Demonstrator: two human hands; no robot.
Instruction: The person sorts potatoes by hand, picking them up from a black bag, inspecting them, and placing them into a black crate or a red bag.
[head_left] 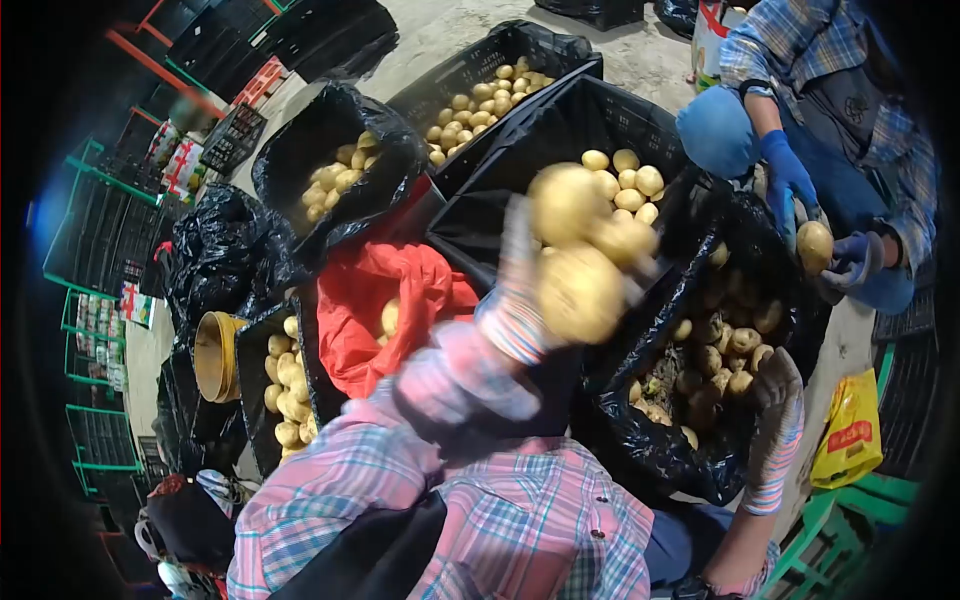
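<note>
My left hand (512, 285), in a striped work glove and blurred by motion, holds several large potatoes (580, 293) above a black-lined crate (470, 225). Smaller potatoes (626, 200) lie inside that crate. At the right rim of an open black plastic bag (640, 450), my gloved right hand (778, 390) is closed on the plastic, its fingertips partly hidden. Down in this bag are many potatoes (745, 340), some dark with soil.
Potatoes also fill a black bag (275, 165), a far crate (410, 100) and a left crate (255, 335). A red bag (350, 300) holds potatoes beside a yellow tub (222, 355). Opposite, a co-worker's blue-gloved hands (790, 180) hold a potato. A green stool (820, 550) stands at right.
</note>
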